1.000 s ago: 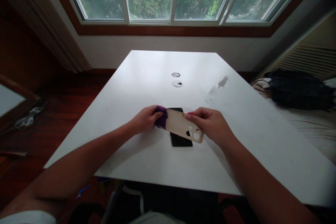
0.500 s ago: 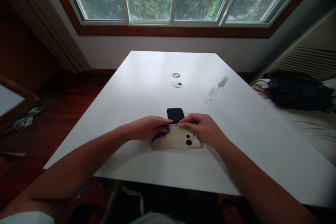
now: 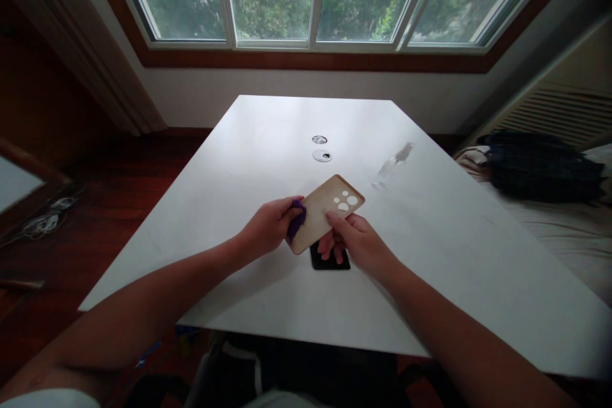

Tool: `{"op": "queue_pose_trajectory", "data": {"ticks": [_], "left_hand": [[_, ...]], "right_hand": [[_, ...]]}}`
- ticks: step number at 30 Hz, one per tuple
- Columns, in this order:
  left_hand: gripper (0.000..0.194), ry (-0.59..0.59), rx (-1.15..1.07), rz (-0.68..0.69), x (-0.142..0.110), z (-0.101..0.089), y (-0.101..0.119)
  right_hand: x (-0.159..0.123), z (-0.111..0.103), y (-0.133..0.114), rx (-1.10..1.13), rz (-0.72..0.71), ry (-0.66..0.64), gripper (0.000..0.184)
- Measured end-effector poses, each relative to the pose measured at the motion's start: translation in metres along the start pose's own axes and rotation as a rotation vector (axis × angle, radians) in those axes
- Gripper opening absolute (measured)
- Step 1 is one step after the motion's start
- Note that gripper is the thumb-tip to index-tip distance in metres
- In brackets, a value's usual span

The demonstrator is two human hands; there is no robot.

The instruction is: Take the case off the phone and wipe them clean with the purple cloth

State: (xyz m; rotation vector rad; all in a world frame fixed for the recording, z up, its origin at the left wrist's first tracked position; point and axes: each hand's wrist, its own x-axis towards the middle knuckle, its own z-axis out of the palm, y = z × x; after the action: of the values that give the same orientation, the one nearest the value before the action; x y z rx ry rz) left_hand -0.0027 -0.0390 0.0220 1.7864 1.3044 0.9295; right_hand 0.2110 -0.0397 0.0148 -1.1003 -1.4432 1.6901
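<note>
A beige phone case [image 3: 319, 209] is held tilted above the table, with the round camera cutouts at its upper right corner. My left hand [image 3: 272, 222] is closed at its left end, pinching a crumpled purple cloth [image 3: 297, 219] against it. At the lower right edge, my right hand [image 3: 358, 239] grips the case between a thumb on top and fingers beneath. Under the case and those fingers lies a black phone [image 3: 329, 264] on the table, partly hidden.
On the white table [image 3: 229, 172] are two round cable openings [image 3: 322, 155] near the middle. A clear spray bottle [image 3: 394, 164] lies right of them. Beyond the table's right side, a dark bag [image 3: 545, 169] rests on a light-coloured cloth surface.
The case has been lifted, turned diagonally and moved away from me, showing different camera cutouts. My right hand shifted to its lower edge. The phone's near end now shows below the case.
</note>
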Motion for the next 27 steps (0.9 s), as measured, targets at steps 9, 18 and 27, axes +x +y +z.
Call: {"op": "queue_pose_trajectory", "data": {"ticks": [9, 18, 27], "left_hand": [[0.033, -0.031, 0.000, 0.061, -0.004, 0.007, 0.000], [0.042, 0.083, 0.020, 0.100, -0.005, 0.009, -0.001], [0.045, 0.196, -0.135, 0.009, -0.002, 0.000, 0.005]], "right_hand": [[-0.010, -0.002, -0.002, -0.317, -0.020, -0.148, 0.075], [-0.022, 0.007, -0.012, -0.481, -0.008, -0.434, 0.067], [-0.013, 0.005, -0.007, -0.131, -0.031, -0.010, 0.046]]}}
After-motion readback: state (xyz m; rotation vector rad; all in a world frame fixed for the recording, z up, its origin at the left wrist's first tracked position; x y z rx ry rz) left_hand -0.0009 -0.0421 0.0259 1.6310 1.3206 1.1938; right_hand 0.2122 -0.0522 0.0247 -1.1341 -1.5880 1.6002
